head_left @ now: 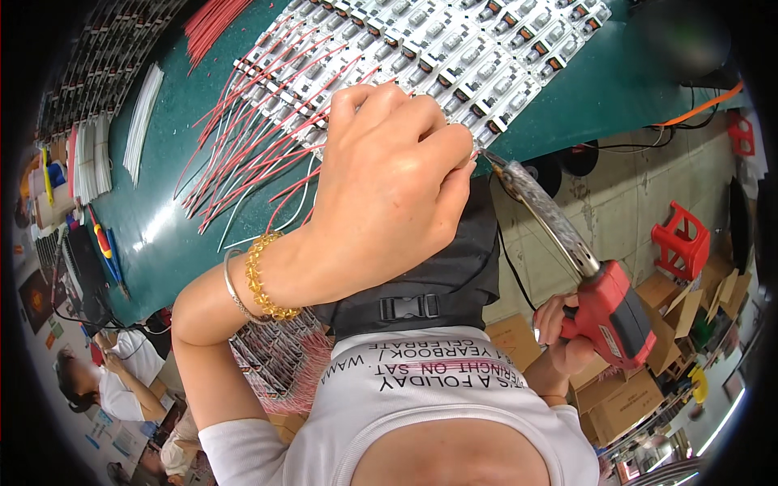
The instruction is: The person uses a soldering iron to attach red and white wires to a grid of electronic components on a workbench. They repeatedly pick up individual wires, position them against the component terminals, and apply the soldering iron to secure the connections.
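My left hand (389,186) is closed, fingers curled down at the near edge of a panel of small metal-and-glass parts (466,61). Its fingertips are mostly hidden, so what they pinch cannot be made out. Red and white wires (243,154) fan out from the panel's left side, some passing behind this hand. In my right hand (559,340) is a red and black soldering gun (620,312), gripped by its handle. The gun's long barrel slants up and left, its tip close beside the left fingertips at the panel's corner.
The green bench (166,251) carries a red wire bundle (212,28), white wires (143,113), a yellow-red-handled tool (103,239) and more panels (97,57) at far left. A red stool (681,239) and cardboard boxes (624,405) stand at right. Another person (134,360) sits at lower left.
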A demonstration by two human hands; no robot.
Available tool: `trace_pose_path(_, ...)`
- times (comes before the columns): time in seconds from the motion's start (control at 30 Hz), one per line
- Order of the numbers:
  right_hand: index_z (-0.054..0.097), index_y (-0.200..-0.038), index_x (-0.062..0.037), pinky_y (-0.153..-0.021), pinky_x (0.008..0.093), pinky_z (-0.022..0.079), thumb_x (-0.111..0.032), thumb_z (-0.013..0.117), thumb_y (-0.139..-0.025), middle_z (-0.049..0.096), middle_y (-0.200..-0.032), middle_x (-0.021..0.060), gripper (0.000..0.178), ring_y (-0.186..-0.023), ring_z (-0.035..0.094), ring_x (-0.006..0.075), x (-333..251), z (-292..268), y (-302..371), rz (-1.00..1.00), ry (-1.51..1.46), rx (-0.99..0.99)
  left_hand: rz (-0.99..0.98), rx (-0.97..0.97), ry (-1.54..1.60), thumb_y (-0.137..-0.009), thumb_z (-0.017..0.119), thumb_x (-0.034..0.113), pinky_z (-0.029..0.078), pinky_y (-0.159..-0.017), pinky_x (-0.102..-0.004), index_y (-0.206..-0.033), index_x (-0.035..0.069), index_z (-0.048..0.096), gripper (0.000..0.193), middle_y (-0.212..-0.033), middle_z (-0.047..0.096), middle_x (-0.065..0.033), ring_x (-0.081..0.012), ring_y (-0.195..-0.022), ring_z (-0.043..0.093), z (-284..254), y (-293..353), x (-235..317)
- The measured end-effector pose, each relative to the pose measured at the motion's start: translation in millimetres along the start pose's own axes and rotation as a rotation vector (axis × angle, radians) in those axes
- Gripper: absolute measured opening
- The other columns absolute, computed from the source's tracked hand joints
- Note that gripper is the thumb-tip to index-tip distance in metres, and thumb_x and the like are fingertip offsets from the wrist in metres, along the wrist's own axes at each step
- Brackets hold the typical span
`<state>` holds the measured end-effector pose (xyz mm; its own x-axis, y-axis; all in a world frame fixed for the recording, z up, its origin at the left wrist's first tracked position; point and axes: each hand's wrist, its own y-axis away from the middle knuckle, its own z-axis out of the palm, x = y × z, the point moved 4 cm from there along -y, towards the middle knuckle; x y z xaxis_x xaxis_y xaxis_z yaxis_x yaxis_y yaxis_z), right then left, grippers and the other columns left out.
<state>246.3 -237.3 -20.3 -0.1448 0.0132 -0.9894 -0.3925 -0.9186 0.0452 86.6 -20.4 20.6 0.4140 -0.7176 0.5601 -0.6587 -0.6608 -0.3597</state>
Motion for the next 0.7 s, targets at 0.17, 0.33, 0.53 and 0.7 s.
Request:
trace_pose_path(0.17,0.045,-0.109,0.0026,-0.039,0.0258,0.035,-0.063,0.055,-0.079,0.044,-0.050,-0.0007,0.073,-0.038,0.041,0.0113,-4.7,9.1,-7.8,-0.053,0.150,0.022,-0.001,-0.024,-0.015,-0.067,0.071,0.004,0.034,-0.072,-0.0344,-0.063,0.008,0.056,0.016,-0.068,0.053,-0.0020,-0.0213,-0.069,0.049,2.7,-2.4,-3.5)
trace_pose_path(0.33,0.042,-0.118,0.0044,-0.039,0.0259,0.036,-0.062,0.055,-0.080,0.044,-0.049,-0.0011,0.077,-0.036,0.040,0.0115,-1.5,-2.8,-13.8,-0.069,0.029,-0.049,-0.004,0.000,-0.007,-0.067,0.071,0.006,0.034,-0.071,-0.0346,-0.063,0.009,0.056,0.016,-0.067,0.051,-0.0017,-0.0214,-0.069,0.048,1.9,-4.9,-7.7)
trace_pose_path(0.53,0.038,-0.124,0.0048,-0.042,0.0258,0.036,-0.061,0.053,-0.080,0.043,-0.049,-0.0015,0.081,-0.037,0.040,0.0118,-3.9,14.2,-39.3,-0.102,-0.068,-0.033,-0.004,0.007,-0.034,-0.068,0.068,0.009,0.035,-0.073,-0.0362,-0.064,0.008,0.054,0.015,-0.068,0.049,-0.0046,-0.0235,-0.071,0.048,2.3,-5.7,-13.3)
trace_pose_path(0.7,0.031,-0.129,0.0011,-0.045,0.0262,0.036,-0.059,0.050,-0.084,0.041,-0.052,-0.0006,0.078,-0.041,0.036,0.0114,-4.5,31.7,-54.1,-0.138,-0.284,-0.108,0.125,0.078,-0.181,-0.068,0.061,0.013,0.038,-0.081,-0.0430,-0.067,0.005,0.054,0.011,-0.070,0.050,-0.0087,-0.0268,-0.073,0.049,-21.0,4.3,-6.2)
